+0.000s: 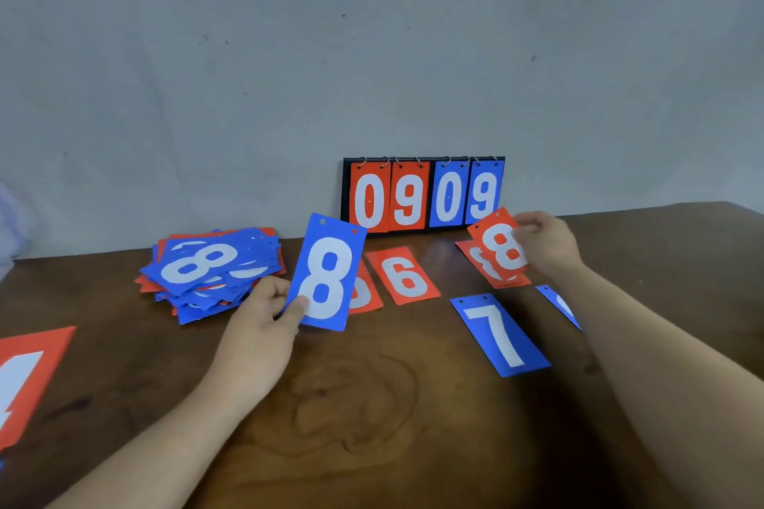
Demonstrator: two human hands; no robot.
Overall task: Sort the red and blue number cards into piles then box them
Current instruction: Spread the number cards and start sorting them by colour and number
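My left hand (264,314) pinches the lower left corner of a blue 8 card (326,273) and holds it upright above the table. My right hand (545,240) pinches a red 8 card (498,246), lifted over another red card (492,275) lying flat. A messy pile of blue and red cards (206,269) sits at the left. A red 6 card (403,275) and a partly hidden red card (366,295) lie in the middle. A blue 7 card (498,333) lies flat at the right, and another blue card (560,306) is partly hidden by my right forearm.
A black flip scoreboard (423,194) reading 09 in red and 09 in blue stands against the grey wall. A red card (25,380) lies at the left edge. The brown wooden table (372,405) runs to the wall.
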